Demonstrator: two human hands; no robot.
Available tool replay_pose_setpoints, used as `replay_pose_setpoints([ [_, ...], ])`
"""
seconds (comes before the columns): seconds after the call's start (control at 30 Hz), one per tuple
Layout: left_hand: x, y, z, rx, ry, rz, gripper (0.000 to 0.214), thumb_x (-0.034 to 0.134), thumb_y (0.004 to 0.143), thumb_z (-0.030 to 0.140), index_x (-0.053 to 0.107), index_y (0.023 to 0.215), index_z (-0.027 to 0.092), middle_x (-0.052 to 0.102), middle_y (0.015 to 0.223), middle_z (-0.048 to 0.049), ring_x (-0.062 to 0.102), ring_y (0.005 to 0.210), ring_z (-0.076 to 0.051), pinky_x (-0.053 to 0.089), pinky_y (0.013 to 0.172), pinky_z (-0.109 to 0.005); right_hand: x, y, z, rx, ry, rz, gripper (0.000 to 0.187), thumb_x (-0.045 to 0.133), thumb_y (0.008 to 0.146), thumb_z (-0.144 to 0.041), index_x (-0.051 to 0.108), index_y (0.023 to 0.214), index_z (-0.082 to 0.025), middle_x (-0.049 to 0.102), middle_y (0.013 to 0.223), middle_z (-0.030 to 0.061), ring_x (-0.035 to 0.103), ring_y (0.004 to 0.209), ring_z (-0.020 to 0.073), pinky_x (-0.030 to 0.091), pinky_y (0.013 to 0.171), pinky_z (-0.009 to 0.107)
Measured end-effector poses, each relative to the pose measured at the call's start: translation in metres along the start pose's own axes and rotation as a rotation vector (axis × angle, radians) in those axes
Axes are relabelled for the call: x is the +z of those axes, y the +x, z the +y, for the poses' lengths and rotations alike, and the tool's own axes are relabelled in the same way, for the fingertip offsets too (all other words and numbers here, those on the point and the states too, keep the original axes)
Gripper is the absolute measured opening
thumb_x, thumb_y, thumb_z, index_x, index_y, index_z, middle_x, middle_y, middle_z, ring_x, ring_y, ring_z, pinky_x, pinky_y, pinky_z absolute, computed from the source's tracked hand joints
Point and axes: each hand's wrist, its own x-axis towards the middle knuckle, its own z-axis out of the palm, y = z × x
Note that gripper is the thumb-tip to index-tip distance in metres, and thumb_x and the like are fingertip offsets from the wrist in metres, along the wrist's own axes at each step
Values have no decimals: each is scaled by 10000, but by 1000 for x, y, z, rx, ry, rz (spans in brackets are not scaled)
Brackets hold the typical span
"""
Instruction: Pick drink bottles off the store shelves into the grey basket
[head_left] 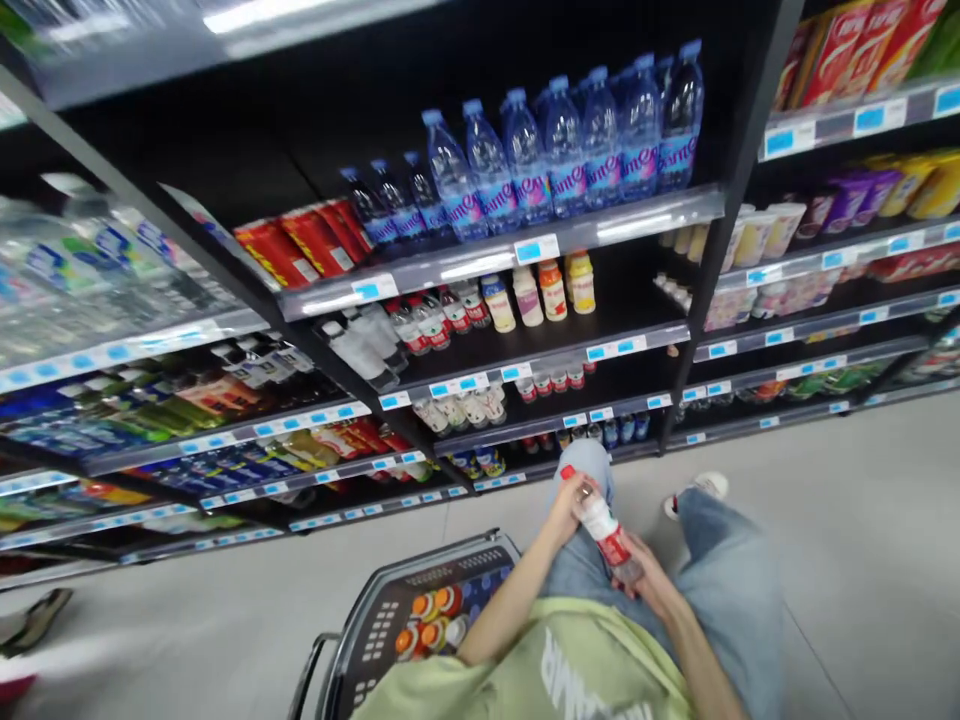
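Note:
Over my lap I hold a clear plastic bottle [613, 543] with a red cap and a white-and-red label; it is tilted, its cap toward the shelves. My left hand [568, 508] is closed round its neck, just below the cap. Lower down, my right hand [651, 580] grips the bottle near its base. Beside my left arm stands a dark shopping basket [379, 625]. Bottles with orange caps [431, 635] lie inside it, partly hidden by my arm and sleeve.
Shelves [495, 390] of drinks run across the front. Large blue-tinted water bottles [562, 150] stand on an upper shelf, with red cans [311, 240] at their left. Small drink bottles [529, 297] stand below. Another person's shoe [37, 620] shows at far left.

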Motion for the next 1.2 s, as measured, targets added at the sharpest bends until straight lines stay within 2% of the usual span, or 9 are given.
replay_pose_setpoints([
  [0.17, 3, 2, 7, -36, -136, -24, 355, 860, 765, 466, 639, 807, 193, 721, 754, -45, 698, 693, -166, 568, 702, -292, 3, -20, -4, -124, -91, -50, 880, 1030, 566, -285, 512, 1277, -265, 782, 882, -21, 778, 663, 237, 509, 451, 211],
  [0.27, 5, 1, 7, -46, -177, -25, 350, 870, 763, 445, 646, 838, 186, 726, 766, -38, 706, 717, -170, 570, 733, -302, 4, -19, 2, -184, -109, 62, 874, 1045, 545, -329, 441, 1174, -282, 772, 874, -41, 791, 703, 228, 546, 508, 223],
  [0.43, 7, 1, 2, -34, -236, 20, 375, 886, 760, 452, 656, 878, 181, 745, 846, -33, 726, 804, -174, 573, 840, -323, 2, -12, 0, -323, -224, 293, 920, 1034, 539, -518, 400, 1166, -292, 730, 768, -68, 698, 531, 186, 585, 515, 296],
  [0.57, 6, -1, 5, -33, -251, -16, 398, 902, 763, 455, 656, 903, 175, 762, 920, -52, 751, 906, -202, 564, 885, -334, -2, -10, -2, -360, -347, 321, 757, 949, 598, -691, 518, 1045, -258, 665, 631, -83, 516, 385, 110, 420, 402, 233],
  [0.63, 5, -3, 8, -22, -251, -75, 405, 922, 753, 420, 659, 942, 176, 775, 986, -63, 757, 972, -212, 562, 917, -336, -5, -9, -4, -289, -374, 227, 669, 796, 706, -838, 576, 887, -232, 621, 532, -54, 417, 339, 89, 325, 369, 231],
  [0.73, 4, -6, 10, -16, -261, -111, 404, 929, 758, 365, 659, 998, 183, 779, 1020, -64, 756, 1013, -212, 566, 957, -344, -11, -4, -6, -136, -423, 86, 777, 530, 806, -971, 569, 611, -220, 514, 382, 7, 344, 299, 90, 259, 353, 250],
  [1.0, 5, 0, 3, -11, -269, -99, 384, 892, 808, 337, 675, 1079, 172, 781, 1025, -64, 762, 995, -203, 576, 974, -349, -23, 8, 0, -33, -447, 111, 885, 422, 812, -999, 617, 550, -176, 573, 403, 91, 441, 335, 121, 291, 372, 229],
  [1.1, 4, 2, 1, -32, -277, -78, 375, 879, 812, 319, 683, 1094, 168, 788, 1055, -77, 763, 1015, -215, 564, 1029, -377, -25, 9, 2, -85, -370, 142, 830, 525, 840, -938, 684, 700, -135, 652, 497, 89, 530, 404, 131, 405, 439, 235],
  [1.2, 3, 3, 0, -52, -291, -60, 376, 875, 805, 311, 678, 1090, 165, 794, 1061, -87, 762, 997, -218, 557, 1045, -394, -23, 8, 2, -128, -294, 184, 781, 685, 742, -923, 705, 849, -150, 711, 589, 54, 628, 496, 167, 536, 528, 273],
])
